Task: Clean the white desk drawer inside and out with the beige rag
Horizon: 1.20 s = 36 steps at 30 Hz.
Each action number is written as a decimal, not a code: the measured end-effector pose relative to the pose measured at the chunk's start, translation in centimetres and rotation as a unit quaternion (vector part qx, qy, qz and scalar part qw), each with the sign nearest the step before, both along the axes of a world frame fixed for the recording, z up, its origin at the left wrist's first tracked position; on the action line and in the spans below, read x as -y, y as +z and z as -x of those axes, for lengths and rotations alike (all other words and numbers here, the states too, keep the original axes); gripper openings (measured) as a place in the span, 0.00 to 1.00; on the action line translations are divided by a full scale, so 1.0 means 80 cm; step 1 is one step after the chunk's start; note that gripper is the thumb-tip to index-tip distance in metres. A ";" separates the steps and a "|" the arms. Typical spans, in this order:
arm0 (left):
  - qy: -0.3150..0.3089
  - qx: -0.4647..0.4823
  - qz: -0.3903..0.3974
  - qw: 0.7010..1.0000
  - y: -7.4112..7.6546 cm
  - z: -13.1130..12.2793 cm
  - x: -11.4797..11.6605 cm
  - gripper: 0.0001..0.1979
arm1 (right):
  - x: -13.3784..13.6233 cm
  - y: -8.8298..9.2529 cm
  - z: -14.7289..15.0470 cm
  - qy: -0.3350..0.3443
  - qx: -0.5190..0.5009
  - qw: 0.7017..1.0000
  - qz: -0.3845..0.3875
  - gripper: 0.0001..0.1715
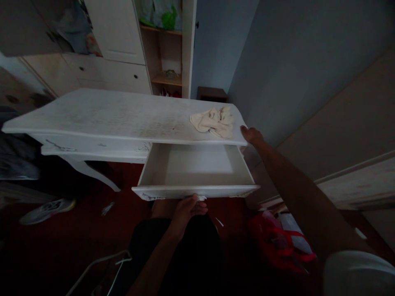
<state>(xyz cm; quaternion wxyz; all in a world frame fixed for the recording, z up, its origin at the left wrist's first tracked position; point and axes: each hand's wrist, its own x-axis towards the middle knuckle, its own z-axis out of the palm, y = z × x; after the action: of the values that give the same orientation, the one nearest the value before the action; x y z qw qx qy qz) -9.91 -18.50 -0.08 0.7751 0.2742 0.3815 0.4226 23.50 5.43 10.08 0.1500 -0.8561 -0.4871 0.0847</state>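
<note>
A white desk [123,113] with carved trim and a smudged, greyish top stands in front of me. Its right-hand drawer [197,164] is pulled far out, and the pale bottom shows. At the middle of the drawer front, my left hand [188,209] is closed at the white drawer knob [201,198], thumb against the front and fingers curled below. My right hand [253,135] grips the desktop's right edge, thumb on top, its other fingers mostly hidden. Beside it on the desktop lies a crumpled cream cloth glove [214,121].
Behind the desk stand a white wardrobe [115,33] and open shelves [166,76]. A grey wall [293,61] rises on the right. On the dark red floor are a red bag [277,242], a shoe [47,210] and a white wire hanger [98,261].
</note>
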 end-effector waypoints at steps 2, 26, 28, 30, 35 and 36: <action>0.010 -0.009 0.001 1.000 0.001 -0.001 -0.009 0.23 | -0.001 -0.001 -0.001 -0.005 0.002 1.000 0.000 0.43; 0.087 -0.015 0.009 0.996 0.005 -0.027 -0.135 0.20 | 0.001 0.003 0.001 0.001 0.004 1.000 0.018 0.42; 0.095 -0.018 0.027 0.995 0.004 -0.033 -0.148 0.18 | 0.001 0.003 0.002 0.000 0.003 1.000 0.020 0.42; 0.100 -0.014 0.038 0.994 0.006 -0.040 -0.159 0.16 | 0.001 0.004 0.003 -0.001 0.001 1.000 0.021 0.42; 0.125 0.010 0.074 0.989 0.016 -0.053 -0.183 0.14 | 0.001 0.003 0.003 -0.007 0.000 1.000 0.018 0.42; 0.133 0.017 0.081 0.988 0.017 -0.054 -0.187 0.13 | 0.001 0.003 0.003 -0.008 0.000 1.000 0.018 0.42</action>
<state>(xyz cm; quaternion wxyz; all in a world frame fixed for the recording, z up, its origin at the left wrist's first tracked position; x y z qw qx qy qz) -5.56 -3.52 1.29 0.7380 0.1502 0.4343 0.4941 23.25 5.37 10.33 0.1351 -0.8625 -0.4789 0.0919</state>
